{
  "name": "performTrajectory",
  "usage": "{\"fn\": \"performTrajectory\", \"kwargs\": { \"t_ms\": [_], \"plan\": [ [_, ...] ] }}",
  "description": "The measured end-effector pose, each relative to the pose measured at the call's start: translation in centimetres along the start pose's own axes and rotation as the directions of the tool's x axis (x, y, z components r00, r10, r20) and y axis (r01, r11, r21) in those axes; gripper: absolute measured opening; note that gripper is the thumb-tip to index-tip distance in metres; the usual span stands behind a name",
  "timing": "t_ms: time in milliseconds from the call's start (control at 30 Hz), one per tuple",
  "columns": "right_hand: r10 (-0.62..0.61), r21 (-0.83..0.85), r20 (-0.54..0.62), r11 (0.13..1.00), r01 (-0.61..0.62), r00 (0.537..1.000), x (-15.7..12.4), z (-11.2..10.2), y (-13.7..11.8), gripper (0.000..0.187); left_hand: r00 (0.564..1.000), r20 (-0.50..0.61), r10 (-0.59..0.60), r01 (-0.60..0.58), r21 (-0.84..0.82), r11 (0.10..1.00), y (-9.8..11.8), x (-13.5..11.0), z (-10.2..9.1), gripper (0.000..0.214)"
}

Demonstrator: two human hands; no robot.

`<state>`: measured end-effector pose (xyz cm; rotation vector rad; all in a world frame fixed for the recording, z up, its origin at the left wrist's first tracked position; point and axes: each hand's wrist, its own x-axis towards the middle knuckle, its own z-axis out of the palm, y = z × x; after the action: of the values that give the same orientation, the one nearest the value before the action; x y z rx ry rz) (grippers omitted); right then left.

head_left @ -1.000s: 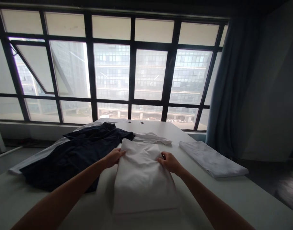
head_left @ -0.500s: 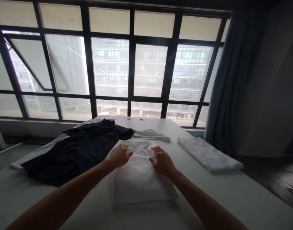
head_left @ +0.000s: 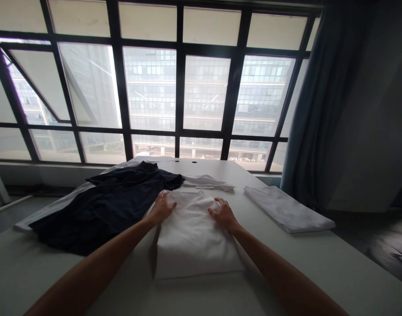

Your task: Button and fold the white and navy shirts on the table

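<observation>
A folded white shirt [head_left: 196, 237] lies in front of me on the table, its surface lightly creased. At its far left edge, my left hand [head_left: 163, 207] holds the cloth, with the thumb on top and the fingers curled over the side. My right hand [head_left: 223, 213] grips the far right edge in the same way. The near part of the shirt reaches toward me between my forearms. Just left of my left hand, a dark navy short-sleeved shirt [head_left: 102, 210] is spread out. The fingertips under the cloth are partly hidden.
A folded white cloth [head_left: 286, 208] rests at the right edge of the white table [head_left: 296, 272]. More white fabric [head_left: 209, 182] lies beyond my hands, and some [head_left: 26, 224] shows under the navy shirt. Windows and a dark blue curtain [head_left: 306, 145] stand behind.
My hands have shifted outward to the shirt's far sides, and their fingers have closed around its edges. The shirt's left side now appears slightly raised. The other clothes have not moved.
</observation>
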<state>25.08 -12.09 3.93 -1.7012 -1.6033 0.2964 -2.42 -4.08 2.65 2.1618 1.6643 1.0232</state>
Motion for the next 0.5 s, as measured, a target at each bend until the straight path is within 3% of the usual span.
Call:
{"fn": "performTrajectory", "kwargs": {
  "t_ms": [100,233,367,500],
  "plan": [
    [0.196,0.133,0.047,0.971,-0.201,0.979,1.0,-0.3,0.5,0.070,0.994,-0.086,-0.074,0.052,-0.228,0.972,-0.1,1.2,-0.7,0.062],
    [0.283,0.227,0.144,0.923,-0.310,0.948,1.4,-0.8,1.1,0.065,0.967,-0.002,-0.253,0.227,-0.434,0.872,0.4,1.5,-1.6,0.058],
    [0.264,0.402,0.139,0.866,-0.298,0.955,1.4,-1.0,0.8,0.056,0.939,0.107,-0.326,0.305,-0.695,0.651,1.2,1.4,-2.2,0.071],
    [0.106,0.672,0.076,0.729,-0.130,0.991,1.5,-1.6,-0.1,0.064,0.979,0.051,-0.195,0.138,-0.876,0.462,1.6,1.7,-3.1,0.070]
  ]
}}
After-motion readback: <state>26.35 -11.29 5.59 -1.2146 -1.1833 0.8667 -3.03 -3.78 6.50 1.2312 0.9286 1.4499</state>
